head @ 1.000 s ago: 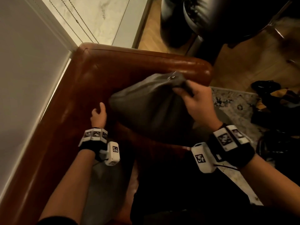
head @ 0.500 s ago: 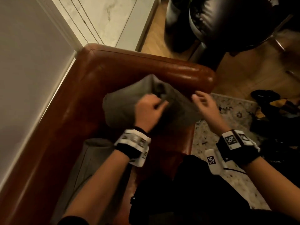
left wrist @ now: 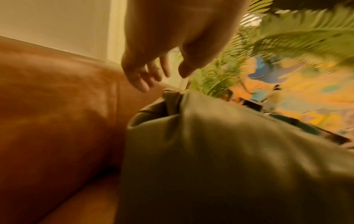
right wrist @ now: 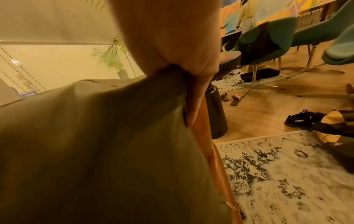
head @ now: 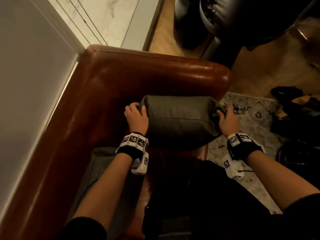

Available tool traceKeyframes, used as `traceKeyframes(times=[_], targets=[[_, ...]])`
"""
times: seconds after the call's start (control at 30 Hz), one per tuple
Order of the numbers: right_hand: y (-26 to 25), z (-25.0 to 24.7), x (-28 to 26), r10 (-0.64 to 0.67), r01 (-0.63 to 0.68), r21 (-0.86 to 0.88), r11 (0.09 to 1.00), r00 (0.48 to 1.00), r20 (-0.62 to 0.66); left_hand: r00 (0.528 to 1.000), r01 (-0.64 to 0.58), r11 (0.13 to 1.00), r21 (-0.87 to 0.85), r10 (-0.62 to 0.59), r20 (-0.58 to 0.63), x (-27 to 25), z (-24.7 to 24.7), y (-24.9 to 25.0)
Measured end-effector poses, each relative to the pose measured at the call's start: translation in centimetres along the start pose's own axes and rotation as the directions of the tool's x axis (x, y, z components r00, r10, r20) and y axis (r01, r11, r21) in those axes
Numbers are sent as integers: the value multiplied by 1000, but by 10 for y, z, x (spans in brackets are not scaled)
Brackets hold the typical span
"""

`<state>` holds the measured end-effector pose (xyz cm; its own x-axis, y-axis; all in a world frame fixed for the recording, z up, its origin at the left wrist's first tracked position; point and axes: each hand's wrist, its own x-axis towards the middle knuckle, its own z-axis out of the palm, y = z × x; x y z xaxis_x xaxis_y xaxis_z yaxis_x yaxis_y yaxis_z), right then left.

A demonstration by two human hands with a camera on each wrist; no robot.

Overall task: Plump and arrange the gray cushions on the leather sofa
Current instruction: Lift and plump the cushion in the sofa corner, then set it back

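At the corner of a brown leather sofa (head: pixel 107 94), a person is holding a gray cushion (head: pixel 178 118) by its two ends, just in front of the armrest. Their left hand (head: pixel 136 116) is resting loosely against the left end with fingers relaxed, while their right hand (head: pixel 226 120) is clutching the bunched right corner. Beside the sofa, a patterned rug (head: pixel 249 118) is lying on the floor.

Glossy brown leather sofa (head: pixel 155 75) — matt gray cloth cushion (head: pixel 178 122).
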<state>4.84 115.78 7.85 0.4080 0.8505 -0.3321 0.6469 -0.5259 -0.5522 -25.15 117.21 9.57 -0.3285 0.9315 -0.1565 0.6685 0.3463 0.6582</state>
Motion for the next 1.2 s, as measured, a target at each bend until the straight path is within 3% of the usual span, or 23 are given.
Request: traceKeyframes(times=[0.03,0.1,0.23,0.3,0.4,0.47,0.53,0.67,0.77,0.83,0.97,1.03,1.13,1.2], targets=[[1,2,-2,-4,4,-7,1000,1000,-4,993,76,997,21,-78,86,4,0,-6],[1,6,-7,-13,13,5,1000,1000,-22,981,75,996,53,-83,177,2,3,-10],[-2,8,-9,2,-2,8,1000,996,-91,997,64,998,-5,-63,52,-9,8,-7],[2,3,-6,-46,45,-18,999,997,-70,985,175,977,-123,-175,8,-3,2,-7],[14,-13,4,-73,74,26,997,995,-66,916,384,863,-329,-400,21,17,-15,-19],[19,-22,10,-45,48,51,998,997,-67,886,445,764,-468,-453,103,22,-22,-25],[18,-24,9,-30,35,76,996,997,-74,874,472,723,-505,-458,163,23,-24,-26],[21,-17,2,125,-93,210,973,982,-142,905,423,818,-390,-399,145,19,-28,-35],[50,-10,9,271,-231,311,922,958,-91,950,292,905,-308,-240,198,6,-31,-39],[52,-8,7,264,-240,362,901,964,-17,983,161,969,-186,-140,123,0,-32,-38],[25,-4,1,166,-186,282,941,982,92,995,73,990,-121,-63,80,0,-32,-30],[25,-5,9,178,-201,299,933,979,102,995,73,986,-150,-62,81,4,-35,-33],[24,-13,14,209,-284,487,826,956,204,978,207,928,-309,-198,59,16,-44,-47],[24,-16,11,202,-313,521,794,944,260,983,185,949,-254,-180,43,17,-50,-46]])
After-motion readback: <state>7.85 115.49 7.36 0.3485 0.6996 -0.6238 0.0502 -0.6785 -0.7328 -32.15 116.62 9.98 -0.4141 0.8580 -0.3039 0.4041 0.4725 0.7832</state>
